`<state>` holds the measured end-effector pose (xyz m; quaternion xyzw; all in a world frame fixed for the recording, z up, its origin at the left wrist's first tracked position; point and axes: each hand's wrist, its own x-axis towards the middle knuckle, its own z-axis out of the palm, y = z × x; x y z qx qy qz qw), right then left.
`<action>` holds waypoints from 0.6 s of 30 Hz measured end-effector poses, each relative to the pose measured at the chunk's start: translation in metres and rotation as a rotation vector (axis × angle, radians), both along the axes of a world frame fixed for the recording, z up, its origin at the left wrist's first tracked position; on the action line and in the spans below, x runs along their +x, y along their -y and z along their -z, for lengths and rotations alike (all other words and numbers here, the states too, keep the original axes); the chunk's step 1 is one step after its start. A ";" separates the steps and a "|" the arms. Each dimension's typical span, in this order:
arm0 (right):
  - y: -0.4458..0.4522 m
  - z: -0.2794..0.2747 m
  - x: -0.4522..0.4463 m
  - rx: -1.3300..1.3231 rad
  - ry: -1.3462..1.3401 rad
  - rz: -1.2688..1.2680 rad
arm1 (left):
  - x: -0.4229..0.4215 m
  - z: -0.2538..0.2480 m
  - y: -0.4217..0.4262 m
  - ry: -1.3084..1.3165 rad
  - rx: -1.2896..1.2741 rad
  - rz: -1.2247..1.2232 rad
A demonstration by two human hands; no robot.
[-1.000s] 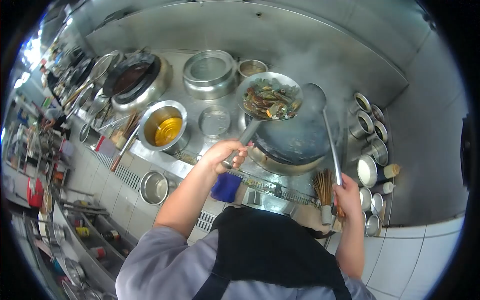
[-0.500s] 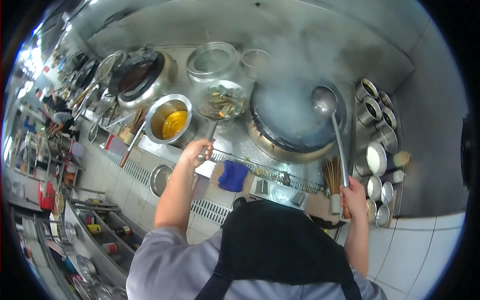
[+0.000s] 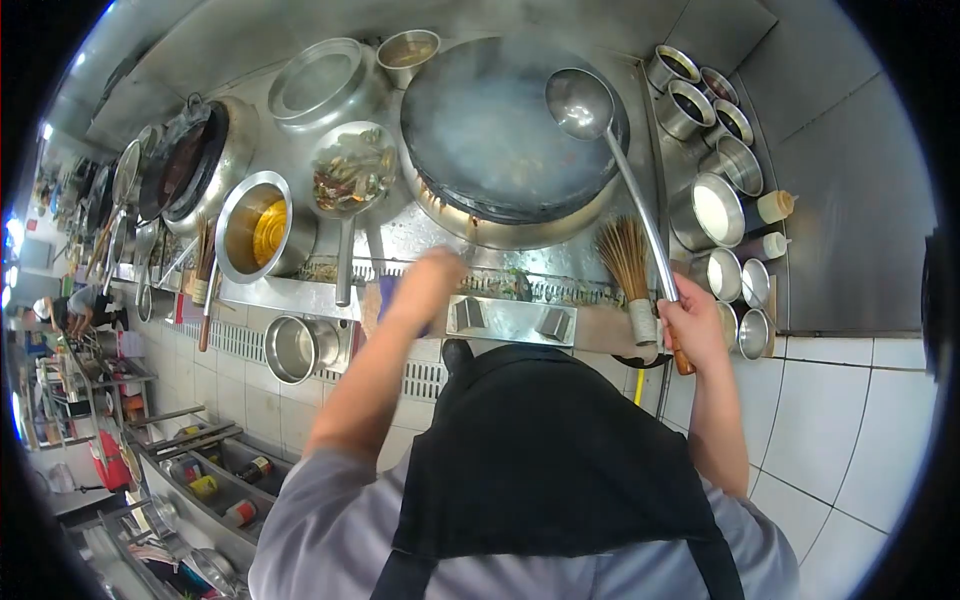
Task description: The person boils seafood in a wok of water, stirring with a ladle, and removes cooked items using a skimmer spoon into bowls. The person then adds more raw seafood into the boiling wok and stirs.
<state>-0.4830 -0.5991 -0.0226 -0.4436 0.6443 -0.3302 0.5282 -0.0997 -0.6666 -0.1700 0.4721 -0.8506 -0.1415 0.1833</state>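
My left hand (image 3: 432, 285) is smeared by motion above the stove's front edge, apart from the strainer's handle; its fingers cannot be made out. The strainer (image 3: 352, 170), full of mussels or similar shellfish, rests on the steel stove top left of the wok, its handle pointing toward me. My right hand (image 3: 690, 325) is wrapped round the lower handle of a long ladle (image 3: 582, 104), whose bowl hangs over the wok's right side. Steam rises from the large dark wok (image 3: 500, 150). Near my left hand lies a blue cloth (image 3: 388, 295), partly hidden.
A pot of yellow liquid (image 3: 228, 235) stands at the left, a lidded pot (image 3: 320, 85) behind the strainer. A bamboo brush (image 3: 626, 260) lies right of the wok, beside several seasoning containers (image 3: 716, 210). Another wok (image 3: 185, 165) is farther left. Distant people (image 3: 85, 305) work at far left.
The strainer has been set down on the stove top and my left hand has let go, moving right. The ladle stays in my right hand over the wok. The view has shifted.
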 end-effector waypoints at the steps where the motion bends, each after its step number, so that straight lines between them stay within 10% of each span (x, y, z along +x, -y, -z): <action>1: -0.001 0.000 -0.002 -0.007 0.022 0.011 | -0.036 0.010 0.005 0.141 0.121 0.098; 8: -0.016 -0.014 -0.022 -0.013 0.028 -0.054 | -0.129 0.069 0.046 0.562 0.218 0.477; 18: -0.011 -0.019 -0.036 -0.044 0.028 -0.087 | -0.113 0.034 0.043 0.452 0.305 0.306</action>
